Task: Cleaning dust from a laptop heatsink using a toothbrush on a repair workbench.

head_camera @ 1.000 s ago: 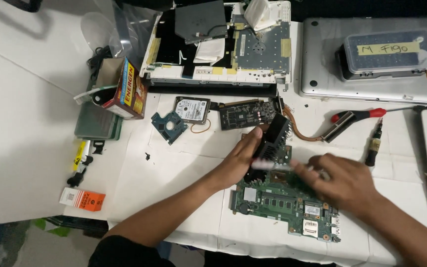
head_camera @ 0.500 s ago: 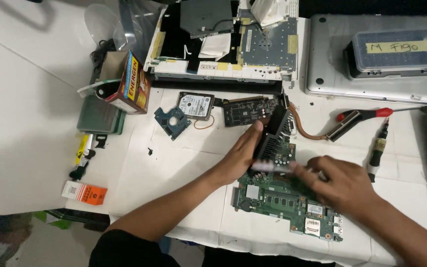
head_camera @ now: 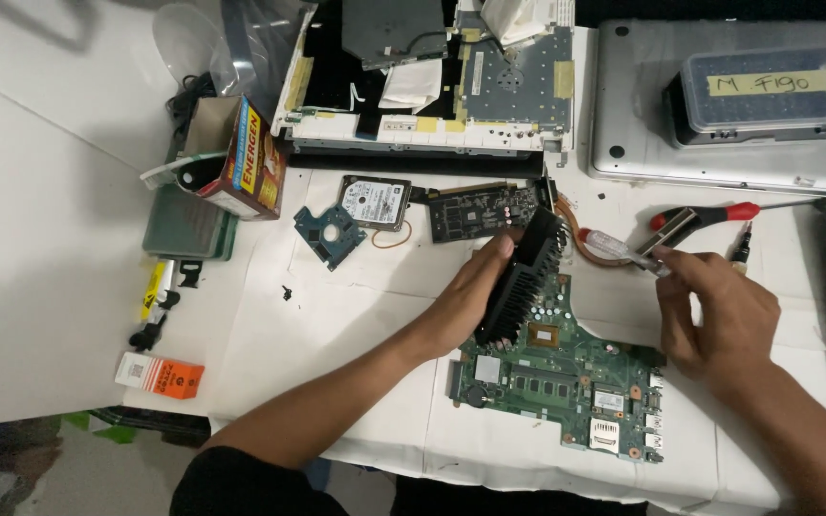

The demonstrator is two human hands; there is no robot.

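A green laptop motherboard (head_camera: 566, 377) lies flat on the white table near the front edge. My left hand (head_camera: 466, 296) grips a black finned cooler (head_camera: 526, 272) and holds it tilted up off the board's left part; its copper pipe (head_camera: 582, 239) curves away behind it. My right hand (head_camera: 719, 311) hovers above the board's right end, pinching a screwdriver with a clear and red handle (head_camera: 623, 250) that points left toward the cooler.
Behind the board lie a hard drive (head_camera: 375, 201), a small blue circuit board (head_camera: 327, 232) and a black card (head_camera: 475, 212). An opened laptop chassis (head_camera: 528, 86) sits farther back. At back right is a silver laptop (head_camera: 642, 143) bearing a plastic box (head_camera: 757, 91). A red-handled tool (head_camera: 719, 215) lies at right, a cardboard box (head_camera: 246, 158) at left.
My right hand has lifted off the motherboard and drawn back to the right with the screwdriver. My left hand still holds the cooler, now tipped up more steeply.
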